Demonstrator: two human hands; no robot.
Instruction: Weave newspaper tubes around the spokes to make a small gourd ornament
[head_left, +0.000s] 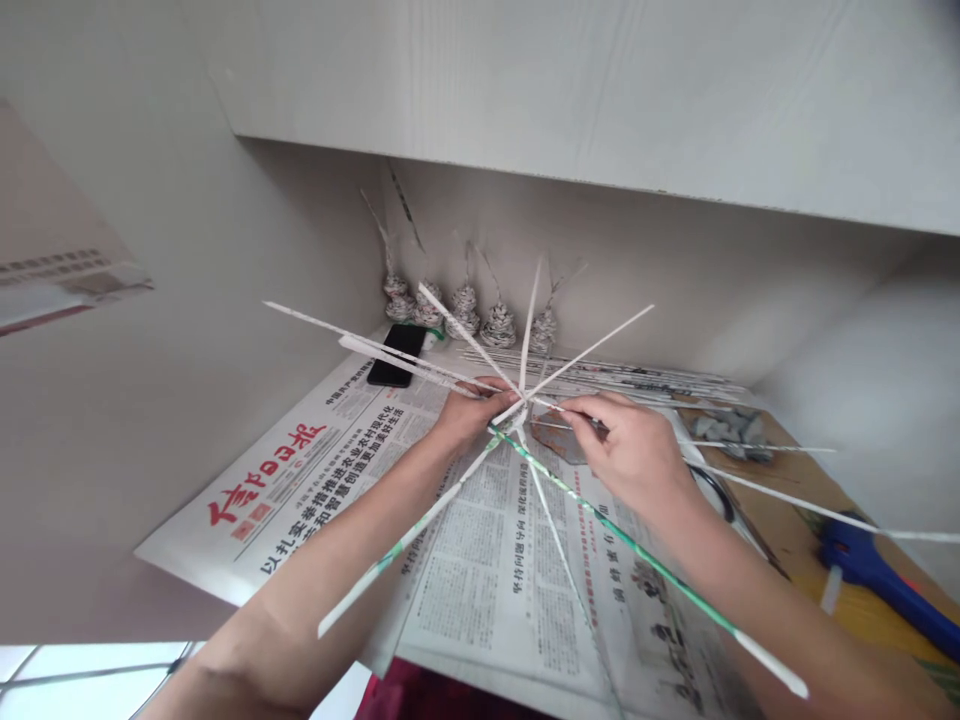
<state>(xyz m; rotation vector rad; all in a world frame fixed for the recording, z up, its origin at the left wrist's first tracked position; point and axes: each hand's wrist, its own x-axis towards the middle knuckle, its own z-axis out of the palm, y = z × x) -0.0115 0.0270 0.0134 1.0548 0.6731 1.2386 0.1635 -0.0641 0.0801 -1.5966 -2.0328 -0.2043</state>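
Note:
Several thin rolled paper sticks [577, 360] cross at one hub and spread outward like spokes, held above the newspaper. My left hand [480, 405] pinches the sticks just left of the hub, thumb and fingers closed. On the other side, my right hand [619, 430] pinches one paper stick close to the hub between thumb and forefinger. A green-and-white paper stick [637, 550] runs from the hub toward the lower right, passing in front of my right forearm. Another spoke points toward the lower left, over my left forearm.
Newspaper [480, 580] covers the table. Along the back wall stand several small woven paper gourd shapes [463, 310], with a black phone [397, 355] before them. Loose paper sticks [630, 378] lie behind my right hand. A blue glue gun [885, 575] rests at right. A white panel [600, 90] overhangs.

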